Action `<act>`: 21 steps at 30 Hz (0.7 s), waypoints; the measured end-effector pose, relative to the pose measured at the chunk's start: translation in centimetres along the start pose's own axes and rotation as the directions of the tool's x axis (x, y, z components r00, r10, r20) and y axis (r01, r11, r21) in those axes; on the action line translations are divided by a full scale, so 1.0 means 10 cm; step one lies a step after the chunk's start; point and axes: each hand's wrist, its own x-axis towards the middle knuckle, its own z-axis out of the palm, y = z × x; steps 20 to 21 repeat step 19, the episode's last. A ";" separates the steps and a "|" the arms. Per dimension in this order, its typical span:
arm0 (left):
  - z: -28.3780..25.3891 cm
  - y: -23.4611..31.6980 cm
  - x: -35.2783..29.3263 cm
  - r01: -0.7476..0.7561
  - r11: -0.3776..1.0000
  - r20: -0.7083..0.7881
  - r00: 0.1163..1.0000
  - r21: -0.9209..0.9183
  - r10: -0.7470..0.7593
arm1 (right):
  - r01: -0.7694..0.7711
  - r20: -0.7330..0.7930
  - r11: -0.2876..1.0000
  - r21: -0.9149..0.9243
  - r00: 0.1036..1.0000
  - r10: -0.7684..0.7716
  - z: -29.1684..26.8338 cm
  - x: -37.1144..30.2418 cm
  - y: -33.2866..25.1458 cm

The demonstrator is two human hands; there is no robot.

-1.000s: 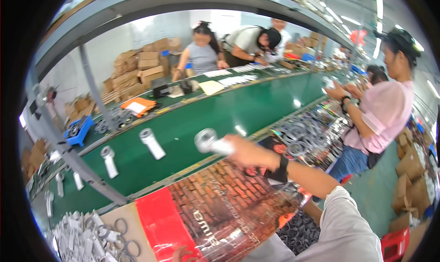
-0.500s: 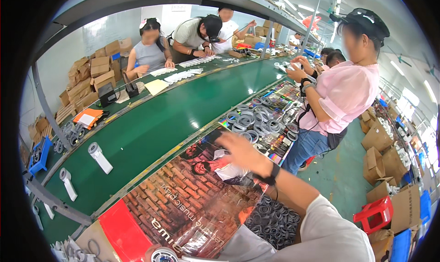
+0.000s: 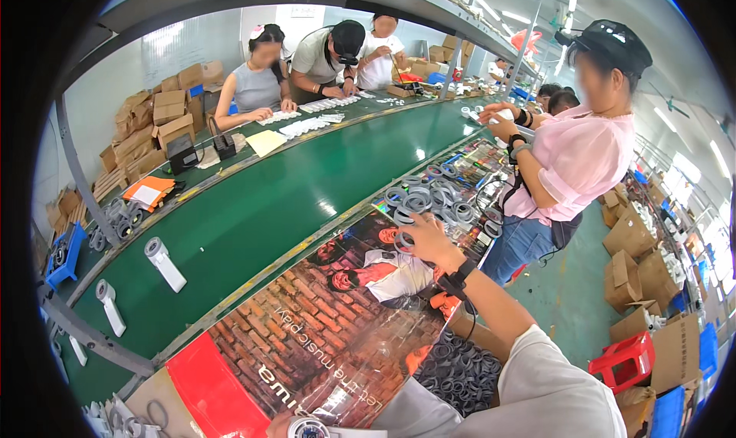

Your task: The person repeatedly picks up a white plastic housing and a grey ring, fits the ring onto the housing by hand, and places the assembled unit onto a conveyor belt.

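Observation:
My right hand [image 3: 431, 240] reaches over the poster-covered bench, its fingers closed around a grey ring [image 3: 404, 242] beside a heap of similar grey rings [image 3: 418, 200]. At the bottom edge, my left hand [image 3: 279, 423] shows only in part. It grips a white handheld device [image 3: 310, 429] with a round head and dark centre, cut off by the picture's edge. Under my right forearm, a cardboard box holds many more grey rings [image 3: 454, 373].
A green conveyor belt [image 3: 261, 223] runs past the bench, carrying white handled devices [image 3: 165, 263]. A co-worker in pink [image 3: 583, 154] stands at right; several others work across the belt. A red stool [image 3: 622, 363] and cartons [image 3: 678, 346] stand on the right.
My right hand has moved right and slightly forward to the rings and now has one in its fingers. The white device in my left hand has shifted slightly right.

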 end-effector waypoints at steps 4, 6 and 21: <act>0.04 0.02 0.01 -0.016 1.000 -0.008 1.000 0.017 0.016 | -0.112 0.235 0.982 0.150 0.969 0.074 -0.14 0.09 0.11; 0.05 -0.01 0.00 -0.036 0.999 -0.025 0.999 -0.009 0.035 | -0.174 0.155 0.971 0.166 0.977 0.148 -0.41 0.08 -0.10; 0.35 0.28 0.11 0.168 0.682 -0.068 0.950 -0.711 -0.305 | -0.227 0.185 -0.466 0.855 0.973 -0.135 -1.57 -1.52 -2.43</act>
